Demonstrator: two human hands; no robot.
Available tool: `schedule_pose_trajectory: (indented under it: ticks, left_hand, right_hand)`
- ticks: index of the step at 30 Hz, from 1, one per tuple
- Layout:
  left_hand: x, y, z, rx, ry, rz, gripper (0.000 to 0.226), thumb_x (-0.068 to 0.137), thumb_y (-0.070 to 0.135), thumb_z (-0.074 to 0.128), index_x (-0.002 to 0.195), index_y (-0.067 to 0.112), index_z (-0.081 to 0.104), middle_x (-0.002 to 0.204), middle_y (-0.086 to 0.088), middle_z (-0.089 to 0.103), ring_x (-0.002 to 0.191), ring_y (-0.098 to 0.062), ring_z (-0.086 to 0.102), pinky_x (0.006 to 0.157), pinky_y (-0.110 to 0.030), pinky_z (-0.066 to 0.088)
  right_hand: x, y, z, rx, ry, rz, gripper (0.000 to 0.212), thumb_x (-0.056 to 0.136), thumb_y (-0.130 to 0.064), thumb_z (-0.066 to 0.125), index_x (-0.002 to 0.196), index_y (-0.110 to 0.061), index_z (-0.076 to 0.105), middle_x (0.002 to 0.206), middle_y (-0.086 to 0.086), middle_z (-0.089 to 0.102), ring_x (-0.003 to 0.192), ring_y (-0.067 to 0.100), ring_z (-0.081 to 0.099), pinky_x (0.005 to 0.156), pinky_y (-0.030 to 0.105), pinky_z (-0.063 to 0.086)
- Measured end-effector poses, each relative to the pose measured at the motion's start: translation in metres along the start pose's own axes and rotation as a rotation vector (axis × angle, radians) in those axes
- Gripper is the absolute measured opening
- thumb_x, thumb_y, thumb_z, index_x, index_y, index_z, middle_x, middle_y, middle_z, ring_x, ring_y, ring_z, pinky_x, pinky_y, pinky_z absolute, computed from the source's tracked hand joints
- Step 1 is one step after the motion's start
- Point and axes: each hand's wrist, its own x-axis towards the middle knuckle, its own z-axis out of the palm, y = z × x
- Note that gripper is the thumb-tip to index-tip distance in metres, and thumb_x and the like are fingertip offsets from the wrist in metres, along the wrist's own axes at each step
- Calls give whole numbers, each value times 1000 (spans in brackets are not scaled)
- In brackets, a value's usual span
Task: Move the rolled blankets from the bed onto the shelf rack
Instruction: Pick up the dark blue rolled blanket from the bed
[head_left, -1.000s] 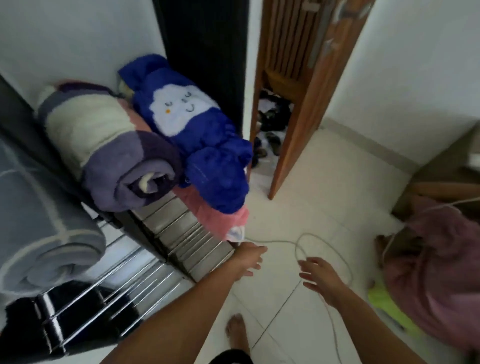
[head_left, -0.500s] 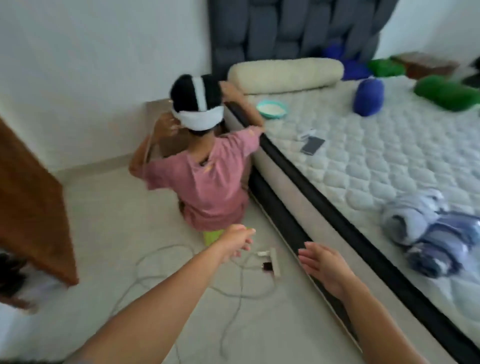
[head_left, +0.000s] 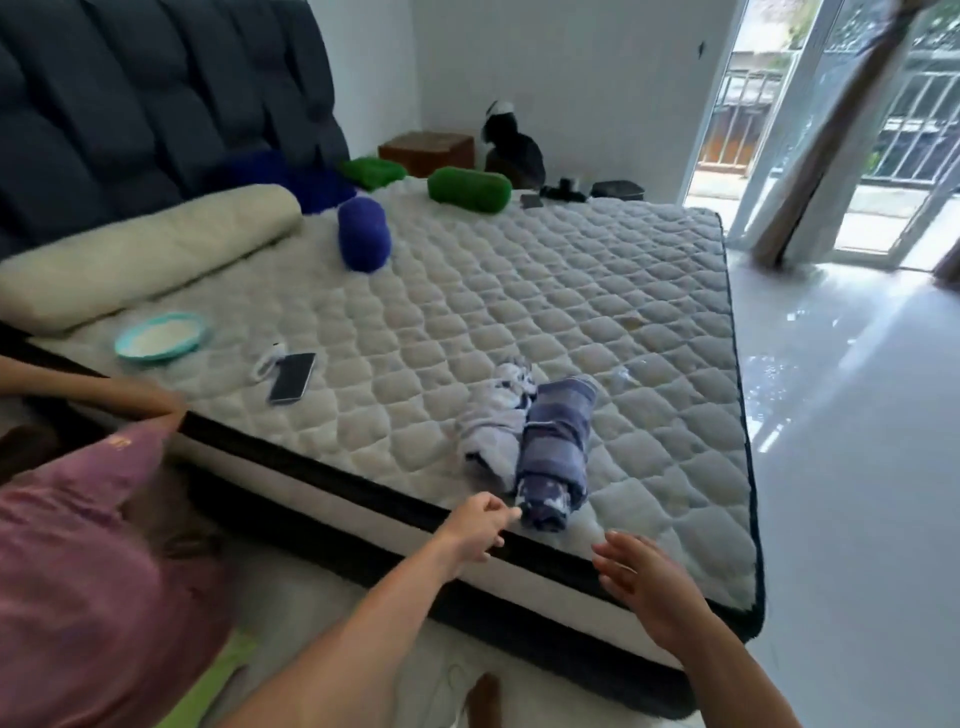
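Observation:
Two rolled blankets lie side by side near the front edge of the quilted white bed (head_left: 519, 291): a blue-purple striped roll (head_left: 556, 447) and a paler white-lilac roll (head_left: 493, 426) to its left. My left hand (head_left: 475, 527) reaches toward the near end of the striped roll, fingers loosely curled, holding nothing. Lower right, my right hand (head_left: 644, 577) hovers over the mattress edge, fingers spread. Farther back lie a dark blue roll (head_left: 363, 241), a green roll (head_left: 470, 189) and a second green roll (head_left: 371, 171). The shelf rack is out of view.
A person in a pink shirt (head_left: 78, 561) crouches at the left by the bed. On the mattress sit a phone (head_left: 292, 376), a teal bowl (head_left: 161, 338) and a long cream bolster (head_left: 145, 254). A glossy tiled floor (head_left: 852, 467) spreads to the right, toward glass doors.
My view has swung right from the shelf rack, past the crouching person, to the bed. Both hands, still holding nothing, now reach over the mattress edge close to the striped roll.

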Motion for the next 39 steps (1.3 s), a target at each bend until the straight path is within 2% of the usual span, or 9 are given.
schedule_pose_trajectory:
  ticks: [5, 8, 13, 16, 20, 27, 33, 36, 39]
  left_hand:
    - [84, 26, 3, -117, -35, -77, 16, 93, 29, 55, 83, 20, 46, 80, 3, 49, 72, -12, 44, 70, -28, 39]
    - [123, 34, -4, -173, -30, -133, 15, 91, 31, 58, 93, 19, 50, 84, 5, 50, 84, -15, 45, 84, -34, 37]
    - [172, 50, -12, -166, -84, -194, 22, 90, 33, 60, 76, 22, 46, 72, 4, 42, 72, -13, 40, 76, -29, 38]
    - [194, 59, -10, -192, -143, -179, 14, 90, 33, 60, 89, 23, 50, 75, 6, 42, 74, -10, 41, 75, -28, 36]
    - [210, 79, 1, -242, -136, -146, 2, 94, 23, 56, 94, 22, 55, 90, 9, 55, 89, -11, 52, 71, -25, 39]
    - [229, 78, 20, -189, -119, -170, 25, 87, 22, 63, 109, 16, 55, 114, -1, 63, 106, -20, 57, 84, -33, 45]
    - [226, 68, 31, -213, -160, -285, 50, 81, 25, 70, 127, 16, 53, 125, -2, 63, 110, -21, 60, 78, -28, 48]
    - [222, 80, 31, -215, -165, -373, 48, 78, 34, 72, 120, 18, 56, 116, -2, 61, 105, -22, 57, 73, -28, 45]
    - [220, 90, 30, -231, -204, -410, 18, 81, 33, 70, 90, 20, 64, 88, 1, 60, 80, -14, 53, 64, -24, 41]
  right_hand:
    - [81, -16, 13, -96, 104, 46, 11, 95, -11, 52, 87, -9, 60, 87, 12, 60, 78, 20, 57, 67, 30, 44]
    - [118, -18, 25, -188, 145, 113, 8, 93, -14, 55, 88, -12, 61, 93, 11, 59, 87, 21, 55, 69, 31, 45]
    - [160, -19, 36, -206, 263, 146, 21, 89, -21, 63, 106, -9, 63, 104, 12, 62, 89, 19, 53, 71, 32, 43]
    - [174, -23, 42, -281, 321, 119, 27, 89, -24, 63, 108, -5, 62, 87, 8, 60, 73, 15, 50, 61, 28, 40]
    - [191, -34, 43, -346, 246, 135, 30, 91, -36, 58, 106, -9, 60, 97, 7, 62, 77, 15, 51, 64, 28, 41]
    - [199, -23, 40, -239, 147, 294, 35, 86, -51, 59, 110, -26, 57, 111, -4, 59, 103, 23, 55, 85, 40, 43]
    - [199, -11, 44, 13, 35, 308, 42, 86, -38, 65, 121, -16, 57, 111, 15, 71, 93, 30, 69, 64, 34, 56]
    - [201, -17, 37, 18, 10, 307, 45, 85, -37, 67, 121, -12, 59, 104, 14, 73, 84, 28, 71, 62, 32, 57]
    - [204, -28, 24, -7, -48, 283, 46, 86, -26, 66, 124, -1, 59, 103, 18, 71, 86, 31, 70, 75, 38, 58]
